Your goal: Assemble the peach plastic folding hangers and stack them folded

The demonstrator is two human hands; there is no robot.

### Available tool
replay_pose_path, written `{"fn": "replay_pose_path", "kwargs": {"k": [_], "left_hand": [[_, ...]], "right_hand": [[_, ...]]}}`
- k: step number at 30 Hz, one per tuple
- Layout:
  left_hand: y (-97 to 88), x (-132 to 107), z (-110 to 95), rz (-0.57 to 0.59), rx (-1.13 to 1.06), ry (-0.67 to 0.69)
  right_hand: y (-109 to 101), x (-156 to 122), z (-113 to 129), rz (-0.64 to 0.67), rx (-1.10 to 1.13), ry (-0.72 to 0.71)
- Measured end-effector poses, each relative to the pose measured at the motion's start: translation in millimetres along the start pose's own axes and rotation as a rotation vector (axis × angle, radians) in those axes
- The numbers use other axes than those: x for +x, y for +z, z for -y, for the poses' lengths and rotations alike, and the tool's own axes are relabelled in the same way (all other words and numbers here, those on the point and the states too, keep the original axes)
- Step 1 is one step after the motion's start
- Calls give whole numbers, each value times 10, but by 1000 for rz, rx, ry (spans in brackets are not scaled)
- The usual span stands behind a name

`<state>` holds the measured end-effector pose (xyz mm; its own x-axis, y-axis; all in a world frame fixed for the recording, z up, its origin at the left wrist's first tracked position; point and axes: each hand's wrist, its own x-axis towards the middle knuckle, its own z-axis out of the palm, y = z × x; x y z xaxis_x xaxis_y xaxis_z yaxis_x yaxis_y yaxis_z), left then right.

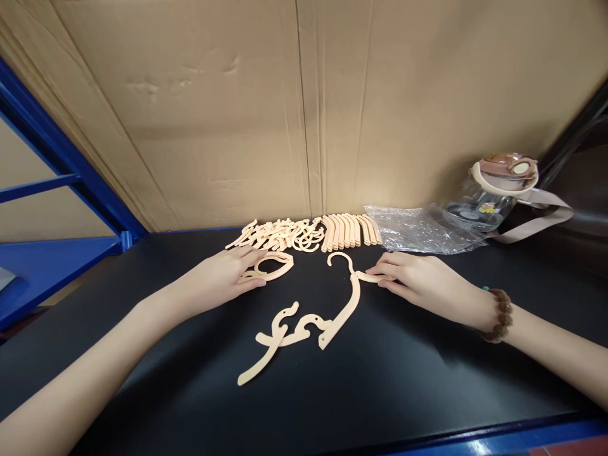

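Note:
My left hand (232, 273) is at the left, its fingers closed on a folded peach plastic hanger (281, 272) that lies on the black tabletop. Across from it, my right hand (418, 282) pinches one arm of a second peach folding hanger (350, 301). That hanger's hook points up and away, and its other arm slants toward me. Two loose hanger arms with curved, holed ends lie nearer to me: a left piece (266, 363) crosses over a right piece (299, 332), whose tip meets the hooked hanger's lower arm.
Along the back lie a tangled heap of small peach hanger parts (270, 235) and a tidy row of hanger arms (344, 231). A crumpled clear plastic bag (422, 231) and a strapped water bottle (494, 190) lie right. Cardboard (213, 126) rises behind; a blue metal frame (90, 196) stands left.

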<state>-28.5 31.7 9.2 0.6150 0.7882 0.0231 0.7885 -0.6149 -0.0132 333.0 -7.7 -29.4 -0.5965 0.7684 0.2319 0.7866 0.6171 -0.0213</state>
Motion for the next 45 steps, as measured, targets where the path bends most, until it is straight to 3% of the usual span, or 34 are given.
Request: {"fn": "replay_pose_path", "kwargs": {"k": [10, 17, 20, 23, 27, 29, 38, 45], "left_hand": [[-166, -147, 135, 235, -88, -191], [-197, -189, 218, 233, -85, -246], [-195, -178, 48, 183, -77, -205], [-146, -155, -287, 67, -162, -13], [-14, -130, -704, 41, -260, 207], [35, -121, -804, 23, -218, 206], [91, -86, -834, 1, -202, 203], [236, 0, -839, -107, -253, 205]], "right_hand": [[44, 35, 230, -76, 15, -171], [121, 63, 276, -107, 58, -206], [128, 83, 293, -132, 61, -202], [132, 94, 307, -135, 50, -198], [140, 95, 303, -147, 40, -198], [146, 97, 299, -156, 41, -198], [149, 107, 296, -136, 32, -189], [159, 94, 282, -162, 46, -190]]}}
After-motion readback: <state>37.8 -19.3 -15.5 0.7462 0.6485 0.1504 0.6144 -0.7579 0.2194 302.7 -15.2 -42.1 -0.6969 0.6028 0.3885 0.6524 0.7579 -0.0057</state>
